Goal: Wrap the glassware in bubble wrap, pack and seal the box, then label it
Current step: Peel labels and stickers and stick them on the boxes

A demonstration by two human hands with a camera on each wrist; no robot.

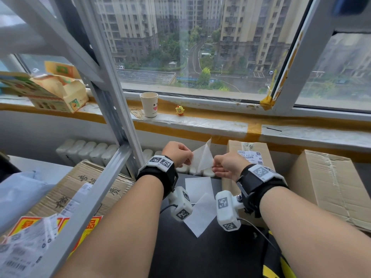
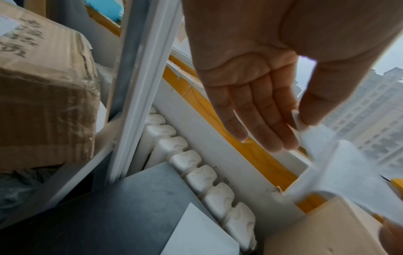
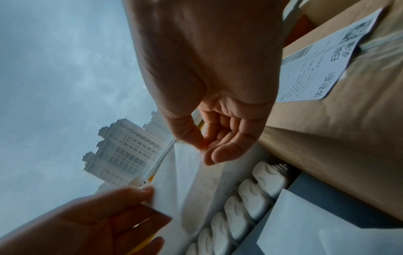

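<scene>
Two layers of white label sheet (image 1: 202, 157) held up between my hands, peeling apart, above far edge of dark table (image 1: 200, 255). My left hand (image 1: 176, 152) pinches left edge, thumb against forefinger, other fingers (image 2: 257, 120) straight. My right hand (image 1: 227, 165) pinches right corner, thumb and forefinger together, rest curled loosely. Two more white sheets (image 1: 198, 189) lie flat on table below. Labelled cardboard box (image 1: 249, 153) right of hands; white radiator (image 1: 90, 151) beyond; paper cup (image 1: 149, 104) on far windowsill.
</scene>
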